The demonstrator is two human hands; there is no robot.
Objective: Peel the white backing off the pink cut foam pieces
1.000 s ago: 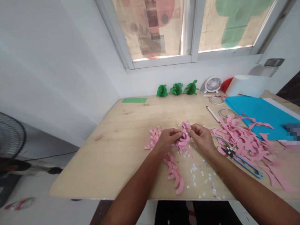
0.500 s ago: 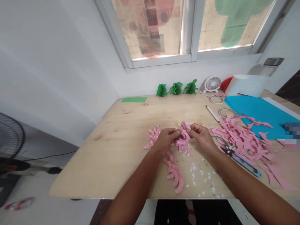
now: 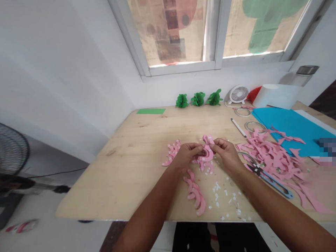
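Observation:
Between my two hands, just above the table, is a pink curved paper cutout [image 3: 209, 153]. My left hand [image 3: 191, 154] pinches its left side with thumb and fingers. On the other side, my right hand [image 3: 222, 148] pinches the upper right part between thumb and fingertips. Beneath it lie more pink curved pieces [image 3: 207, 167], partly covered. A row of pink curved strips [image 3: 194, 194] rests in front of my left wrist, and another pink cluster [image 3: 172, 152] sits left of that hand, with small white spots on it. Small white paper bits [image 3: 216, 190] are scattered below my right hand.
At right lie a heap of pink scraps [image 3: 275, 154], a blue-handled cutting tool [image 3: 278, 184], a white pen [image 3: 238, 127], tape rolls [image 3: 254, 126] and blue sheets [image 3: 296, 129]. Green paper shapes [image 3: 198, 99] and a small fan [image 3: 238, 93] stand by the wall.
The pink cutout has turned slightly between my fingers, and its curved part shows more broadly. Both hands stay in nearly the same place; the view has shifted a little.

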